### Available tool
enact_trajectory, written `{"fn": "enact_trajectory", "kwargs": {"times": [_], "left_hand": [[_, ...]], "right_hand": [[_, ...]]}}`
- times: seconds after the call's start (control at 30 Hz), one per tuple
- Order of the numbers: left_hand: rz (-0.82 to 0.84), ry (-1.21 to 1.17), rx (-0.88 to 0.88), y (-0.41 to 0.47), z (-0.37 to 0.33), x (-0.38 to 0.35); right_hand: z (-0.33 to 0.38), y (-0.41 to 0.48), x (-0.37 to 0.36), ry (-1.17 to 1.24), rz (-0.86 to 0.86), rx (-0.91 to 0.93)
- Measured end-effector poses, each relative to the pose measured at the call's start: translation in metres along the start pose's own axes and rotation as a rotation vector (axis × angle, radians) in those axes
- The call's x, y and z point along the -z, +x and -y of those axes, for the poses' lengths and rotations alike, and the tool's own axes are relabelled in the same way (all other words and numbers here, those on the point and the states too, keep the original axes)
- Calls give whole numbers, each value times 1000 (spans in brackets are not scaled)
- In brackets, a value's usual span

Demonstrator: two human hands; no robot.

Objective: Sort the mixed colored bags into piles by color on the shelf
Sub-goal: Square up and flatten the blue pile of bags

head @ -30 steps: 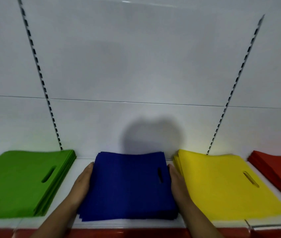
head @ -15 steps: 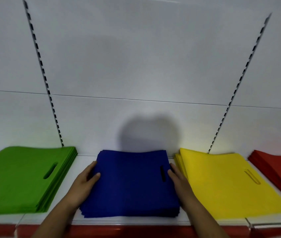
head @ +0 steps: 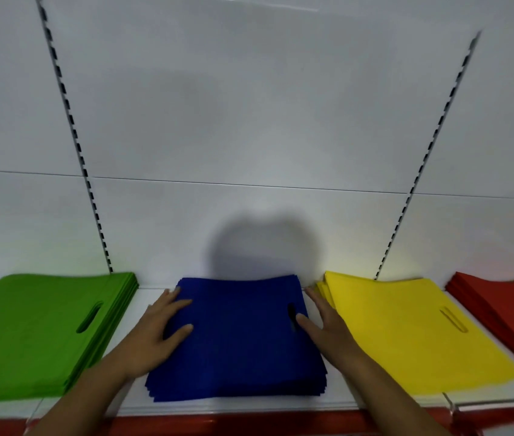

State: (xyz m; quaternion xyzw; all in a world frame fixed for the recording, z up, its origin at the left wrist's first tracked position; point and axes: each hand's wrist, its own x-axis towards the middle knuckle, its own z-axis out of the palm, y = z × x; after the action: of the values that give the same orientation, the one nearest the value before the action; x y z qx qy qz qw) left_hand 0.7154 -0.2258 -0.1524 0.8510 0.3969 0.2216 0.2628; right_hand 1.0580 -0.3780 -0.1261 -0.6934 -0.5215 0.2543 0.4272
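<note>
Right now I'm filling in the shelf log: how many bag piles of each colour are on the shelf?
green pile: 1
blue pile: 1
yellow pile: 1
red pile: 1
Total: 4 piles

The one view comes from the person's head. It faces the shelf point(head: 249, 404) squarely and tilts a little downward, so the white back panel point(head: 249, 121) fills the upper two thirds and the shelf surface lies across the bottom. The camera is close: the left hand point(head: 152, 335) and right hand point(head: 328, 325) reach in from the near bottom edge, which cuts off the forearms. The blue pile point(head: 240, 341) sits at centre. The green pile point(head: 29, 335) is cropped at the left edge and the red pile point(head: 507, 309) at the right. The wide lens bends straight lines (the two slotted uprights point(head: 70, 121) splay outward toward the top).
</note>
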Motion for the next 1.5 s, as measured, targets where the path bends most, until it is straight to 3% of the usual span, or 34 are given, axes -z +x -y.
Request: {"fn": "enact_trajectory", "kwargs": {"times": [0.07,0.13,0.2,0.3,0.57,0.73,0.93,1.1,1.2,1.4,1.5], "left_hand": [[89,315,-329,-4,-15,9],[238,466,-508,-10,-33,13],[390,564,-542,-15,-43,14],[520,661,-543,-16,-45,15],[606,702,-546,-18,-43,15],[615,710,-542,-14,-40,13],[566,701,-559,-25,-45,10],[590,722,-516,-25,-50,13],[476,841,-591,-28,-39,12],[446,755,-589,-26,-35,9],[564,650,-538,-28,-44,10]], "right_hand": [[11,-10,12,-407,186,290],[20,-18,17,-786,441,493],[19,-22,15,-976,622,549],[14,-22,11,-1060,722,543],[2,-22,18,-1078,692,670],[1,-15,19,-1061,749,590],[-4,-22,16,-1187,573,736],[-13,-22,13,-1224,586,680],[-15,-25,12,-1250,596,641],[-7,-28,15,-1314,577,608],[0,-32,17,-1334,563,602]]}}
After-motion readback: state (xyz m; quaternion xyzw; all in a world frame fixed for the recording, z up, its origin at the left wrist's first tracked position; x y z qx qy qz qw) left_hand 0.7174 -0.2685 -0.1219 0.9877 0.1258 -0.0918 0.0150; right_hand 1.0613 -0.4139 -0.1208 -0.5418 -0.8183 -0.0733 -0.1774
